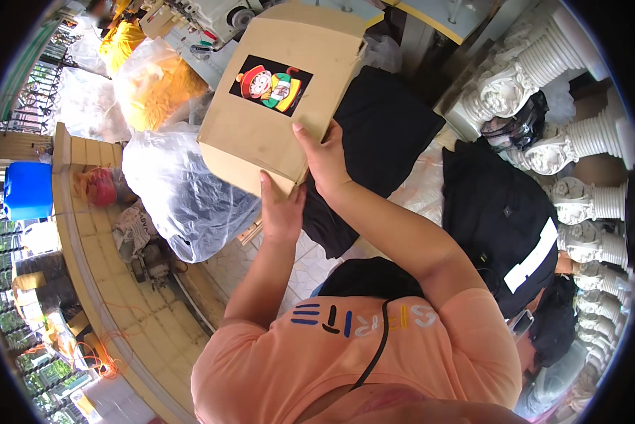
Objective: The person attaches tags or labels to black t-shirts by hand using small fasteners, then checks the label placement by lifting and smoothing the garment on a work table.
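A brown cardboard box point(261, 145) is held up in front of me, tilted, with a black cartoon-figure picture point(271, 85) on its broad face. My right hand point(327, 161) is closed on the box's right edge; its thumb lies on the broad face and its other fingers are mostly hidden. My left hand point(283, 212) grips the near lower edge, thumb upward, with the remaining fingers largely out of sight beneath. Beyond the right hand lies black cloth point(385, 131). A clear plastic bag point(187, 191) of pale contents stands left of the box.
A sewing machine point(208, 21) stands at the far side. Bagged yellow cloth point(155, 85) sits far left, above a low tiled wall point(95, 283). Blue container point(29, 191) stands left. Black garments point(498, 219) and white balusters point(579, 191) line the right; a person bends there.
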The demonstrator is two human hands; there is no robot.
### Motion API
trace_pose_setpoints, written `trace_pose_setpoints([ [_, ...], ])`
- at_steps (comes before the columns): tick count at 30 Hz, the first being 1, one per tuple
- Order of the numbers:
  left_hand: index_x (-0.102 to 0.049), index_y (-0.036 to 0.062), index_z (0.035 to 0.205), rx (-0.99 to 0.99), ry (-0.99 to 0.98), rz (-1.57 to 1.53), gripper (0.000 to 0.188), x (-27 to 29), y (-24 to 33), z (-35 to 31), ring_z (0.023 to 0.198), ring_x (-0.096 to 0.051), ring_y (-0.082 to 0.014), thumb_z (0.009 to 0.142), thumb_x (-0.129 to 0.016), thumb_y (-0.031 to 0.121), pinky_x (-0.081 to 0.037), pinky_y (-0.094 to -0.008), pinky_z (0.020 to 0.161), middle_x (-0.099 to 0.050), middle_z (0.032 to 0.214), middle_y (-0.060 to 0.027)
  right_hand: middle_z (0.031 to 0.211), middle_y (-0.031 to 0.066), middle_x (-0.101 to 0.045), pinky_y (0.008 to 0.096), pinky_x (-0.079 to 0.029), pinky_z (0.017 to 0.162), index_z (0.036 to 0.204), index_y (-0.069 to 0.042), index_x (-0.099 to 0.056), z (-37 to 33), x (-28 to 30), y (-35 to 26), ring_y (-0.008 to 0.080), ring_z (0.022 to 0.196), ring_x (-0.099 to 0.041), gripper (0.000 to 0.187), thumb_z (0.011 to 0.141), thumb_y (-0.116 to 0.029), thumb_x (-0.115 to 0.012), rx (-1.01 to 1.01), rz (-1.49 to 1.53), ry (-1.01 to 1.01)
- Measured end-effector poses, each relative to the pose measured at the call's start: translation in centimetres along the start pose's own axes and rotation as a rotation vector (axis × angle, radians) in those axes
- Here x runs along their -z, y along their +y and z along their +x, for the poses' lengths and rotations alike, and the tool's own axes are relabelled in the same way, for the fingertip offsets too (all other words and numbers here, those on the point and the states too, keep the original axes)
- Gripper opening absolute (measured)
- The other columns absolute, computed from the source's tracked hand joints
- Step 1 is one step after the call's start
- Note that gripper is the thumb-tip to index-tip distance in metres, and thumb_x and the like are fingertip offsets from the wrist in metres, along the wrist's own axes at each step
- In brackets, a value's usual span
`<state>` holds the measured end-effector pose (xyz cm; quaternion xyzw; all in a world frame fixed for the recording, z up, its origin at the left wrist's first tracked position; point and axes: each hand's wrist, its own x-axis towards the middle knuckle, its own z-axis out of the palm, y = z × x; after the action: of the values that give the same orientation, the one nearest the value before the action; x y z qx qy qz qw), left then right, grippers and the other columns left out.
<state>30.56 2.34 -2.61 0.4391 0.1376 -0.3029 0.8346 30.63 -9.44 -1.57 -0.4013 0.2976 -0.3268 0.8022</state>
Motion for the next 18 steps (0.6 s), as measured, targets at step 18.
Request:
trace_pose_setpoints([
  [18, -0.041, 0.0179, 0.128, -0.193, -0.019, 0.158, 0.060, -2.8, 7.0, 12.0, 0.109, -0.051, -0.0212, 0.079, -0.072, 0.033, -0.044, -0.0414, 0.080, -0.049, 0.125, -0.0044, 0.117, 0.0175, -0.056, 0.0304, -0.047, 0.086, 0.134, 0.003, -0.035, 5.2, -1.5, 1.4, 0.0221, 0.105, -0.057, 0.079, 0.079, -0.039, -0.072, 0.109, -0.499, -0.428],
])
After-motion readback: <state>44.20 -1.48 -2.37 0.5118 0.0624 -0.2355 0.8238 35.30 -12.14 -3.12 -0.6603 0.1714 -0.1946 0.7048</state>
